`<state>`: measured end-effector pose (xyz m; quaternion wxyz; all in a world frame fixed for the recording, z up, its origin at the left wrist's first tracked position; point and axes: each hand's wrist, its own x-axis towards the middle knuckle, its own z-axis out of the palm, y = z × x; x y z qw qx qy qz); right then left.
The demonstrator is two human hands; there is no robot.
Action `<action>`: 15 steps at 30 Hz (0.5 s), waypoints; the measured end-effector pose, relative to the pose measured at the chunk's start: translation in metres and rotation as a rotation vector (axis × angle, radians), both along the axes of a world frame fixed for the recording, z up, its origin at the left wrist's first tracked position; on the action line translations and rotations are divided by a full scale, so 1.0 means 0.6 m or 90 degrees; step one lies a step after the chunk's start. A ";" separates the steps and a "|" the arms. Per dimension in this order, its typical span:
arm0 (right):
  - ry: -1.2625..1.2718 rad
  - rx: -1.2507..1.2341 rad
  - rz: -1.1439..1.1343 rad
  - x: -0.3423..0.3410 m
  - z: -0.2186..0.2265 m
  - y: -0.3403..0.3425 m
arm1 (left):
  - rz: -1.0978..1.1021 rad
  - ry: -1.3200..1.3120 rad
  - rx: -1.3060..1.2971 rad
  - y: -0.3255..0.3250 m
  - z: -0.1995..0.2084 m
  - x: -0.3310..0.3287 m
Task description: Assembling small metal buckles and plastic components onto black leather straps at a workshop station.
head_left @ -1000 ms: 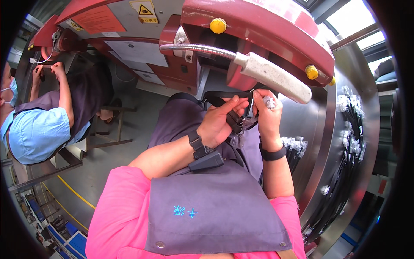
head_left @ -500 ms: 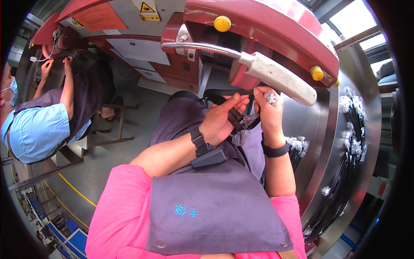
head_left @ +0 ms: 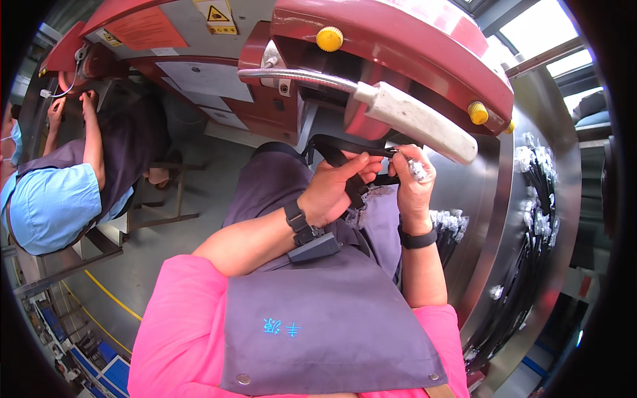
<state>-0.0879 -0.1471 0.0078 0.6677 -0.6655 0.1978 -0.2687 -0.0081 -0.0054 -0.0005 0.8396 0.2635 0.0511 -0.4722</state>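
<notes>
In front of my lap, my left hand (head_left: 332,188) has its fingers and thumb closed on a dark belt (head_left: 352,147), which loops around and below the fingers. My right hand (head_left: 416,188) pinches the same belt near one end, where a small shiny piece shows at the fingertips. Clear plastic wrapping (head_left: 417,170) bulges out between the right thumb and fingers; what it covers is hidden. A hanging part of the belt lies against my apron (head_left: 332,325). Just above both hands is the pinkish-red wheel (head_left: 365,124) of the machine.
A red machine (head_left: 391,33) with yellow knobs (head_left: 330,39) spans the top. A pale grey bar lamp (head_left: 424,123) on a flexible neck hangs close over my right hand. Bundled black belts (head_left: 524,265) with plastic-wrapped ends lie on the metal table at right. A co-worker (head_left: 60,199) sits at left.
My right hand has dropped slightly, and a shiny piece now shows at its fingertips on the belt. Both hands keep hold. The whole view has shifted a little.
</notes>
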 end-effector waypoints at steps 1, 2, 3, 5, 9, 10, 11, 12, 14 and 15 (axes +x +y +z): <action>-0.002 0.001 0.008 -0.003 -0.002 -0.001 | -0.002 -0.003 -0.004 0.002 -0.002 0.000; -0.008 0.011 0.005 -0.003 -0.001 0.003 | -0.004 -0.007 -0.005 0.004 -0.003 0.000; -0.010 0.006 0.004 -0.001 0.001 0.006 | -0.006 -0.010 -0.007 0.005 -0.004 0.000; -0.014 -0.005 0.004 0.003 0.003 0.010 | -0.003 0.004 0.009 0.005 -0.006 0.002; 0.015 0.001 -0.013 0.013 0.009 0.014 | 0.008 0.017 0.014 0.004 0.001 0.006; 0.025 -0.003 -0.016 0.016 0.009 0.013 | 0.009 0.020 0.019 0.003 0.001 0.007; 0.036 -0.006 -0.019 0.018 0.009 0.012 | 0.010 0.023 0.023 0.003 0.001 0.007; 0.038 -0.007 -0.020 0.020 0.010 0.013 | 0.012 0.026 0.028 0.002 0.000 0.007; 0.043 -0.010 -0.022 0.024 0.013 0.014 | 0.016 0.032 0.029 0.002 -0.002 0.008; 0.044 -0.009 -0.017 0.026 0.014 0.013 | 0.018 0.035 0.029 0.002 -0.004 0.007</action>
